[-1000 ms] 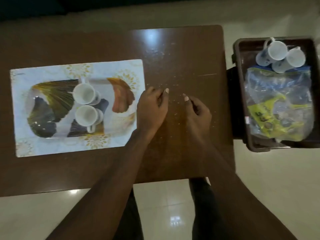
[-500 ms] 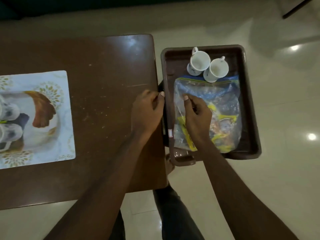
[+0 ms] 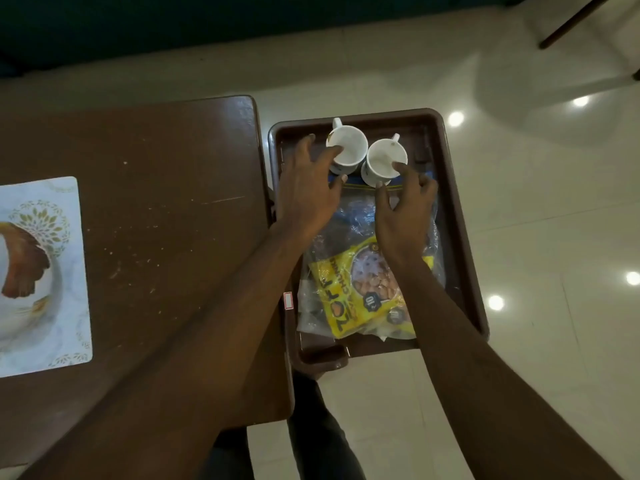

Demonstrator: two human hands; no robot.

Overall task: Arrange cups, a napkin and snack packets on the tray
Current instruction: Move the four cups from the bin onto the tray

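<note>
Hands spread, fingertips seemingly at two cups.

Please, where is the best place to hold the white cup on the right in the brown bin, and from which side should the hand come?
Probably the rim and upper wall of the right cup, taken from above on the near side. It stands upright, mouth open, and its handle points to the far side, beyond easy reach. The right hand already has fingers at the near rim. The left cup stands very close, so avoid that side.

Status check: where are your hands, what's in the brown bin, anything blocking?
Left hand open, fingers at left cup. Right hand open, at right cup. Both cups upright in brown bin. Snack bag beneath wrists; nothing blocking.
</note>
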